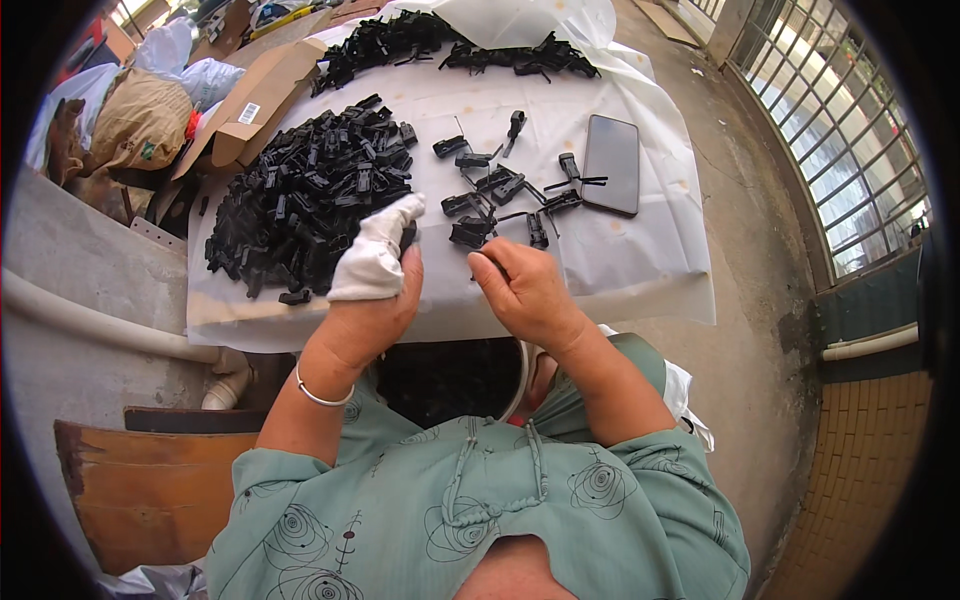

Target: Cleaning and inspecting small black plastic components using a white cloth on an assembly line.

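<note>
The left hand (382,268), in a white glove (370,258) that left the thumb bare, was over the near part of the table (650,270), its fingers and thumb closed on a black part (408,236), mostly hidden by the glove. The right hand (530,290) was bare and curled beside it, a little apart, thumb and forefinger together; whether they pinched anything, one could not tell. A big pile (300,190) of black parts lay to the left, just past the left hand, one small piece (295,297) at its near edge. Ahead of the right hand were scattered loose parts (500,183), some touching or overlapping, several with thin black tails. A phone (611,165) lay face up to their right, its screen dark, with one loose part just beside its left edge. More black parts formed a long heap (390,45) across the far end of the white sheet (500,90) covering the table. An open carton (255,105) leaned by the left edge, near a brown sack (140,118). A bangle (322,397) circled the left wrist, and the person wore a green shirt (400,500).
</note>
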A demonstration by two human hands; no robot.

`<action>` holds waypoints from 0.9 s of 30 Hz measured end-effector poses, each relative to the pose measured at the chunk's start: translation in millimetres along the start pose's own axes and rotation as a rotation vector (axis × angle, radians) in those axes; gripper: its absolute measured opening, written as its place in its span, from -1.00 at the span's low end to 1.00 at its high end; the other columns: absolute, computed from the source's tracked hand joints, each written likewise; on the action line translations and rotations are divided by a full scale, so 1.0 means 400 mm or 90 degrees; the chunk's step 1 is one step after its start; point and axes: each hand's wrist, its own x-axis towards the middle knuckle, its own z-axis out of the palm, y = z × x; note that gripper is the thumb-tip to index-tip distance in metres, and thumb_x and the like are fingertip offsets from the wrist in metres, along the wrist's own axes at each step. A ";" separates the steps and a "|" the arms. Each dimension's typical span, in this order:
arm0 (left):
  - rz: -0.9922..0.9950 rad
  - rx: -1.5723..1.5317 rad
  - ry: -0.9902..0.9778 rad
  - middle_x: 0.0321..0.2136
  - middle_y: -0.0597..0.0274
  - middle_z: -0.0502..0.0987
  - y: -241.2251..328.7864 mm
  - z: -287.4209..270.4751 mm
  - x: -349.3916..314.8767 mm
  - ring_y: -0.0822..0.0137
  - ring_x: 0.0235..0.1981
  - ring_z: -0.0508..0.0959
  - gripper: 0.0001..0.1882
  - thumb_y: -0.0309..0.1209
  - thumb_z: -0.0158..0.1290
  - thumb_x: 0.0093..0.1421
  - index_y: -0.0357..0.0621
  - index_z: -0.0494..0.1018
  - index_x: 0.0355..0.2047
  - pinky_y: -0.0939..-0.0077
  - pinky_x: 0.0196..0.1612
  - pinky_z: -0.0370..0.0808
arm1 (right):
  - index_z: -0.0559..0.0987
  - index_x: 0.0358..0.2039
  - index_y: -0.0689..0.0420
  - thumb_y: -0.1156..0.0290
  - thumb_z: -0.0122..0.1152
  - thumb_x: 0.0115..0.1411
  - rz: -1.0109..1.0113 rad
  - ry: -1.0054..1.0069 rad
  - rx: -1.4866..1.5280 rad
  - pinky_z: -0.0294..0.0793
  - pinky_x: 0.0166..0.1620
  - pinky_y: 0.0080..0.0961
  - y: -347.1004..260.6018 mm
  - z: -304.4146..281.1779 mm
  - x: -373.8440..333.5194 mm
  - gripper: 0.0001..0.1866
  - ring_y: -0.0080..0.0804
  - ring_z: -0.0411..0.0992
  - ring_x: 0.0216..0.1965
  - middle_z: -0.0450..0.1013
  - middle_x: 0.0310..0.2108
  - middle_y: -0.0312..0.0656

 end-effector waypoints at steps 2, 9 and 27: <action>0.017 0.298 0.067 0.00 0.00 0.37 -0.027 -0.045 0.054 0.00 0.08 0.30 -0.45 -0.48 0.03 0.08 -0.24 0.21 0.11 0.35 0.03 0.35 | 0.42 -0.51 0.22 0.40 0.06 0.15 0.046 0.065 -0.089 0.35 -0.45 -0.38 0.027 -0.026 0.009 -0.82 -0.13 0.37 -0.55 0.39 -0.60 -0.06; -0.254 -0.226 -0.035 -0.47 0.16 0.49 -0.020 0.018 -0.007 0.44 -0.57 0.46 -0.82 -0.48 -0.02 0.16 -0.29 0.42 -0.23 0.58 -0.46 0.42 | 0.45 -0.32 0.14 0.28 0.12 0.10 0.079 -0.052 -0.366 0.44 -0.35 -0.30 0.072 -0.026 0.013 -0.79 -0.15 0.46 -0.44 0.47 -0.50 -0.12; -0.206 -0.139 -0.044 -0.31 0.00 0.49 -0.020 0.101 -0.035 0.11 -0.28 0.52 -0.77 -0.51 0.00 0.07 -0.28 0.44 -0.23 0.40 -0.19 0.44 | 0.40 -0.42 0.07 0.40 0.07 0.09 0.017 0.003 -0.486 0.44 -0.51 -0.32 0.070 -0.009 0.025 -0.93 -0.18 0.45 -0.53 0.43 -0.56 -0.17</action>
